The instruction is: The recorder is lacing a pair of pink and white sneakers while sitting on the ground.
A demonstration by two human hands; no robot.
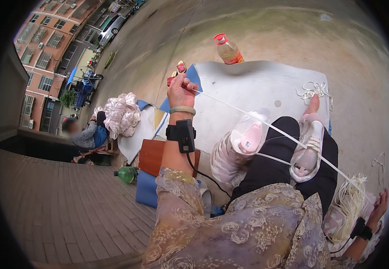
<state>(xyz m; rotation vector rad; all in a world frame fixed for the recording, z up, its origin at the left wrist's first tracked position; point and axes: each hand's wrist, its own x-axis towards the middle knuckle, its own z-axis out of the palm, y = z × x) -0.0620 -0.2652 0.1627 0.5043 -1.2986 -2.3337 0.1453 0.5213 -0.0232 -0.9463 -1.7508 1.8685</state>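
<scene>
A white shoelace [257,118] stretches taut across my lap, passing through the eyelets of a pink-and-white sneaker [313,131] that rests on my thighs. Pinched fingers of my left hand [182,91], raised at the far left, grip one end. The other length runs to my right hand [376,212], low at the right edge, where the exact hold is hard to see. A second lace strand leaves the shoe toward the left. Beside my left thigh stands a stack of nested pink-and-white sneakers [225,158]. A bundle of cream laces [352,204] lies near my right hand, over more pale shoes.
Under my feet spreads a white sheet [221,96], with loose laces [315,89] at its far right. Beyond it stands a red-capped bottle [229,50]. A green bottle [126,174] is at left. Another person [87,133] sits by a pile of pale shoes [122,114].
</scene>
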